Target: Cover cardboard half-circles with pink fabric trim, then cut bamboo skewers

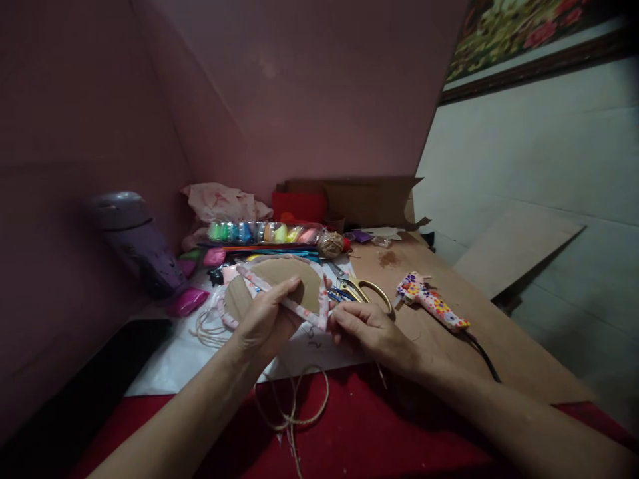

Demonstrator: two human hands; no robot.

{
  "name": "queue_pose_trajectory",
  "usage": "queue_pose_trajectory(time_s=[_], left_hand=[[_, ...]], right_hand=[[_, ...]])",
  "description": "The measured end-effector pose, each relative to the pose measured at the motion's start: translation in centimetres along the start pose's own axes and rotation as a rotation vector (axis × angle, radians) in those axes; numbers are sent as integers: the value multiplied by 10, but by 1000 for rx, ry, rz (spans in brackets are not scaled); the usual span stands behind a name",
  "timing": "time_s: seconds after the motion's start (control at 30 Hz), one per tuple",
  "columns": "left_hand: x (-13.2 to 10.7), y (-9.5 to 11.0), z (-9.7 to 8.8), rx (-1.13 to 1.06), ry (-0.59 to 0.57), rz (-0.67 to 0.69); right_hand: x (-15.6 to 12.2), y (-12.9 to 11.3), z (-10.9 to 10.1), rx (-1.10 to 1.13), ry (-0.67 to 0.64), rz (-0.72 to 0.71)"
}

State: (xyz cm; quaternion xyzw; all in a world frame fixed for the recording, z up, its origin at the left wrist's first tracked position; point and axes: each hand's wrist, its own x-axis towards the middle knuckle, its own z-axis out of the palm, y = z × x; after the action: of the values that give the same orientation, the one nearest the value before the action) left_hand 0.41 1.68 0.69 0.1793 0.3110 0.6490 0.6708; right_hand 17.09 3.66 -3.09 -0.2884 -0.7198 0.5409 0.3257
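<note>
My left hand (272,316) grips a half-round piece of cardboard (287,276) whose edge is wrapped in pink patterned fabric, thumb on top. Close to the piece's right corner, my right hand (367,329) is closed in a pinch; what lies between its fingertips is too small to make out. Another cardboard piece with a fabric edge (237,299) lies left of my left hand. Gold-handled scissors (367,293) rest just beyond my right hand. A loop of twine (319,416) hangs in front over the red cloth.
A flower-patterned glue gun (434,303) with a black cord lies on the cardboard sheet at right. A purple tumbler (140,246) stands at left. Behind are a pack of coloured clay (264,232), a twine ball (330,244) and pink fabric (224,201).
</note>
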Motion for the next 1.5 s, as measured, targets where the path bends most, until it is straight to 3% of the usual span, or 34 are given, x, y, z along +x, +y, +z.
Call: queue_pose_trajectory(time_s=[0.47, 0.57, 0.67, 0.83, 0.93, 1.03, 1.27, 1.5], left_hand=[[-9, -12, 4, 222, 151, 207], [-10, -14, 2, 307, 124, 234], [-9, -12, -1, 372, 73, 204], [-13, -5, -2, 311, -87, -5], [-14, -4, -3, 302, -185, -105], [-13, -5, -7, 346, -273, -133], [-12, -9, -12, 425, -338, -224], [-8, -16, -10, 401, -234, -141]], right_hand=[[-7, -8, 7, -435, -43, -235], [-7, -7, 7, -494, -55, -250], [-6, -5, 5, -445, -21, -243], [-2, -1, -3, -224, 330, -183], [0, 2, -8, -105, 434, -158], [2, 3, -9, -80, 416, -146], [3, 4, -5, -80, 365, -184], [3, 5, -6, -282, 402, -236]])
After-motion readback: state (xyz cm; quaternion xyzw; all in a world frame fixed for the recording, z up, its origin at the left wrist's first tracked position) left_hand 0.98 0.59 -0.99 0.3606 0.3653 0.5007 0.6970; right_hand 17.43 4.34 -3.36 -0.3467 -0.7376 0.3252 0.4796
